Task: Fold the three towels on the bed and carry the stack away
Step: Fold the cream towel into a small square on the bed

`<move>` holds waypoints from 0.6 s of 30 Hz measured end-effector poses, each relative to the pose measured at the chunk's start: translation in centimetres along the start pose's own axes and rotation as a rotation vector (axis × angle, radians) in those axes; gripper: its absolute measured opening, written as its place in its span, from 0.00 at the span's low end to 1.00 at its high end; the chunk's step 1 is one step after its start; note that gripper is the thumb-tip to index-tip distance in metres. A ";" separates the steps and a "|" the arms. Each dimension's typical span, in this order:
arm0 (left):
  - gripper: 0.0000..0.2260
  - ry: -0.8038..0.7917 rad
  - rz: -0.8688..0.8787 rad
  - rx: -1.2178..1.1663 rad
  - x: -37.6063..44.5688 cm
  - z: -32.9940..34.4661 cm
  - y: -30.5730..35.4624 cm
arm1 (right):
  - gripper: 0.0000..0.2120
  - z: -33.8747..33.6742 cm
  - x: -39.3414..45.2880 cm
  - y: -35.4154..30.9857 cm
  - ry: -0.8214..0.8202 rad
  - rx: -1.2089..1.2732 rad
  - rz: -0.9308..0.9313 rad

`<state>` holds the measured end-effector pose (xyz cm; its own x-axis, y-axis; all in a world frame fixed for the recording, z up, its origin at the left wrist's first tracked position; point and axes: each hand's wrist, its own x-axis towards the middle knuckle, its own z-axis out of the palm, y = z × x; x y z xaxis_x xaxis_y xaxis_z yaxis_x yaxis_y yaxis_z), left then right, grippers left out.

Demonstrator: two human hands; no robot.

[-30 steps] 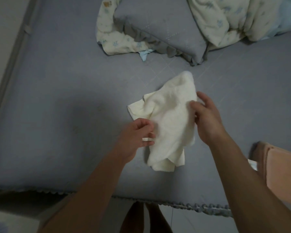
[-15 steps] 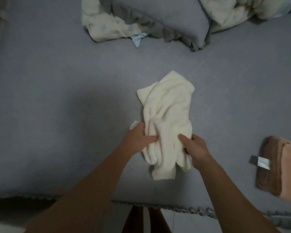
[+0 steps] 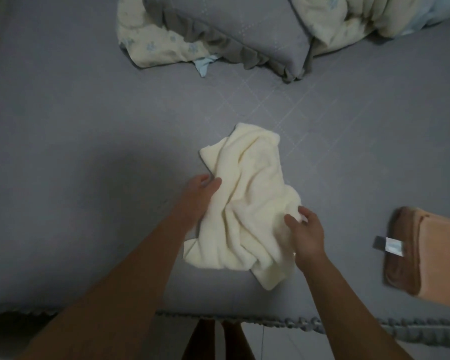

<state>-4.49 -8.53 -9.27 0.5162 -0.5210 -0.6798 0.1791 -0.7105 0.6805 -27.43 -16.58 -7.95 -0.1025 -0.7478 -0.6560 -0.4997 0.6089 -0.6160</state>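
- A crumpled cream towel (image 3: 247, 203) lies on the grey quilted bed cover (image 3: 76, 157), bunched in loose folds between the person's two hands.
- The left hand (image 3: 199, 197) sits at the towel's left edge, thumb laid over the top of the cloth and the other fingers tucked beneath the fold, so it is closed on the towel there.
- The right hand (image 3: 307, 233) is at the towel's right edge, nearer the person than the left hand; its thumb and forefinger pinch a raised bit of the cloth, the rest of the fingers curled loosely.
- Most of the towel spreads away from both hands toward the far side of the bed, with one corner pointing left just beyond the left thumb.
- A lower flap of the towel trails below the right wrist, toward the frilled bed edge (image 3: 374, 326).
- Well to the right of the right hand rests a folded peach-and-brown towel (image 3: 431, 258), its white care label (image 3: 394, 246) sticking out on the side facing that hand.
- Far beyond both hands lies a grey ruffled pillow (image 3: 244, 29), resting on a pale floral blanket (image 3: 151, 42).
- More pale bedding (image 3: 361, 19) is heaped further right of the pillow.
- Both forearms reach in from the near side of the bed, bare, and apart from each other.
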 end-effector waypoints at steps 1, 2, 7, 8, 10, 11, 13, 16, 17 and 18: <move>0.20 -0.034 -0.043 -0.015 0.7 0.0 0.5 | 0.18 0.0 0.1 -0.2 -0.005 -0.003 -0.053; 0.21 -0.072 -0.105 -0.058 1.3 -0.1 0.8 | 0.15 -0.1 0.1 -0.5 -0.018 -0.016 -0.103; 0.05 -0.070 -0.052 -0.394 0.1 -3.6 4.5 | 0.13 -2.7 -0.1 -5.4 -0.051 0.075 -0.238; 0.07 -0.057 -0.026 -0.524 -0.7 -5.2 5.6 | 0.13 -3.5 -0.3 -7.0 -0.021 0.124 -0.249; 0.12 -0.069 0.034 -0.692 -2.4 -8.8 7.7 | 0.13 -5.4 -0.8 -10.7 0.054 0.231 -0.273; 0.12 -0.082 0.066 -0.712 -3.5 -10.5 8.7 | 0.12 -6.3 -1.2 -12.6 0.082 0.268 -0.289; 0.12 -0.087 0.147 -0.712 -5.3 -13.0 11.2 | 0.12 -7.9 -2.4 -16.3 0.096 0.295 -0.347; 0.14 -0.028 0.290 -0.757 -7.9 -15.0 16.2 | 0.12 -10.0 -5.3 -21.4 0.078 0.337 -0.466; 0.17 0.008 0.347 -0.791 -8.8 -15.5 17.9 | 0.12 -10.7 -6.3 -22.9 0.078 0.359 -0.502; 0.18 0.041 0.397 -0.847 -9.6 -16.0 19.3 | 0.13 -11.4 -7.2 -24.2 0.079 0.381 -0.535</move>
<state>7.43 -9.65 14.74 0.6967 -0.6231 -0.3556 0.5253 0.1056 0.8443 -24.40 -28.93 16.60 0.0055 -0.9815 -0.1914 -0.1613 0.1881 -0.9688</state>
